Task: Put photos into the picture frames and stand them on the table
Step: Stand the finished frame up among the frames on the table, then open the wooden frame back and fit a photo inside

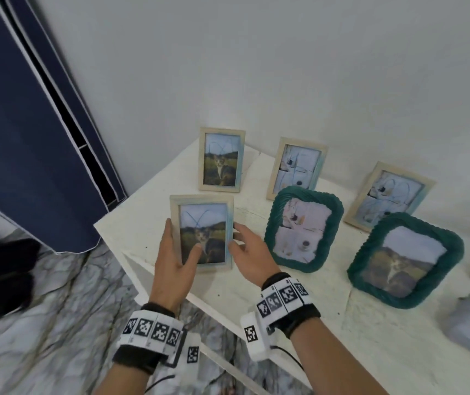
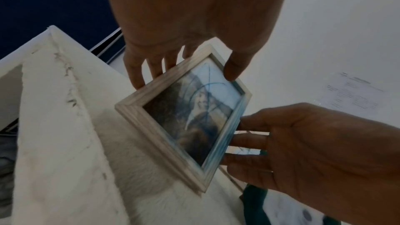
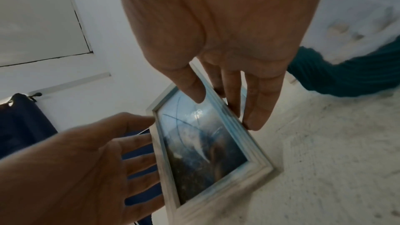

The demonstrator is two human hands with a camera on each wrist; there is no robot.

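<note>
A light wooden frame (image 1: 203, 220) with a cat photo stands near the front left corner of the white table (image 1: 313, 323). My left hand (image 1: 181, 240) holds its left edge, thumb on the glass and fingers behind. My right hand (image 1: 239, 240) holds the right edge, its thumb over the front and its fingers reaching behind. In the left wrist view the frame (image 2: 190, 117) has its bottom corner on the table top. The right wrist view shows this frame (image 3: 194, 151) between both hands.
Further back stand a second wooden cat frame (image 1: 221, 159) and two more wooden frames (image 1: 297, 172) (image 1: 389, 196). Two teal frames (image 1: 303, 229) (image 1: 406, 258) stand to the right. A dark blue fabric wardrobe (image 1: 28, 124) is on the left, beside the marble floor (image 1: 57, 309).
</note>
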